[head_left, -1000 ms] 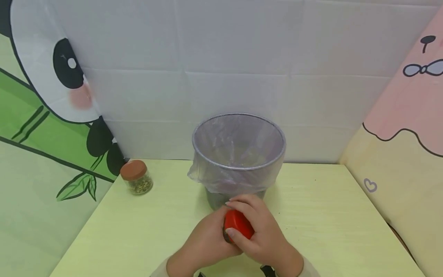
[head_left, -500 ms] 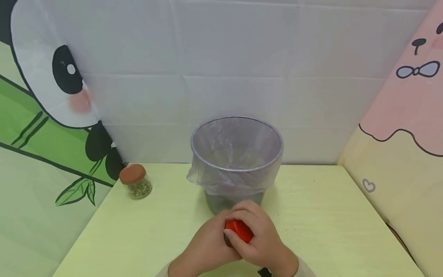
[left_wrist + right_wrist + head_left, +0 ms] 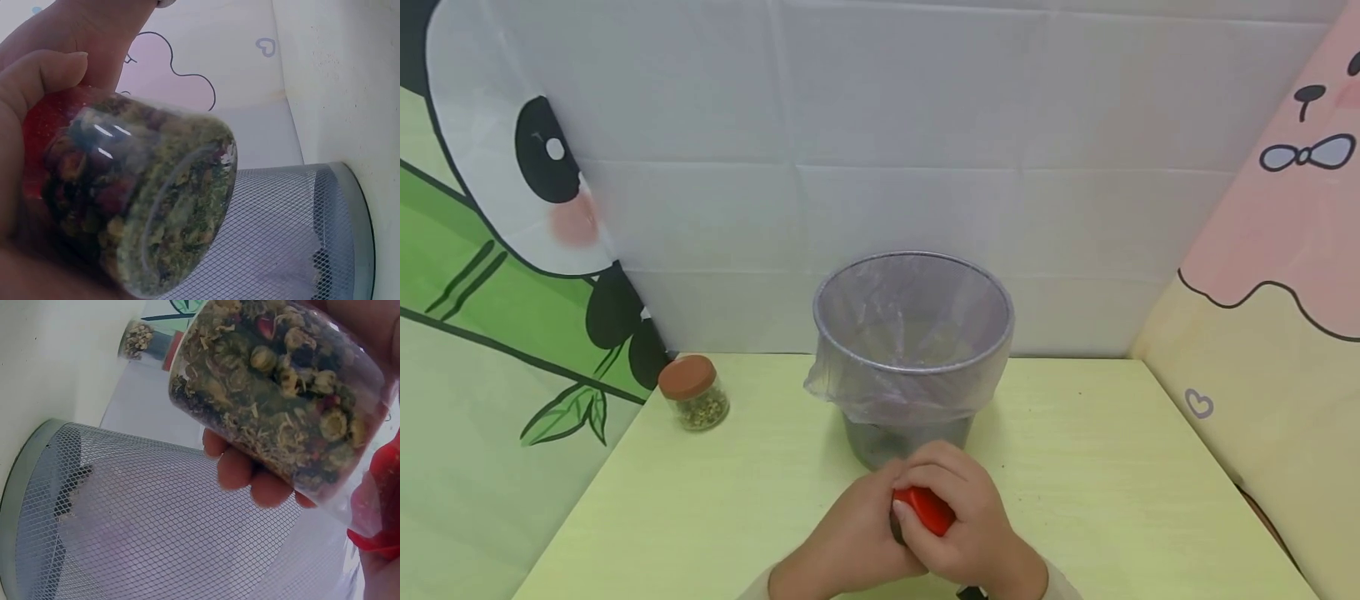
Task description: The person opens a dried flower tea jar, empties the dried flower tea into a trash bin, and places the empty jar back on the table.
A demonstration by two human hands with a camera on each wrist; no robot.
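Note:
In the head view, both hands meet in front of the bin around a jar with a red lid (image 3: 927,510). My left hand (image 3: 853,533) holds the clear jar (image 3: 144,194), which is filled with dried flowers and leaves. Its fingers (image 3: 265,487) curl round the underside in the right wrist view. My right hand (image 3: 973,517) grips the red lid with thumb and fingers. The jar is tilted in both wrist views, and the head view hides most of it behind the hands. Whether the lid sits tight or loose, I cannot tell.
A mesh bin (image 3: 910,437) lined with a thin clear bag (image 3: 910,392) stands just beyond the hands. A second jar (image 3: 700,408) with a brown-orange lid (image 3: 687,377) sits at the table's back left. Printed sheets (image 3: 910,100) enclose the table (image 3: 1097,483).
Both hands have come slightly lower in the head view, nearer to the person, still holding the jar and lid. Less of the red lid shows. The view shifted slightly at first.

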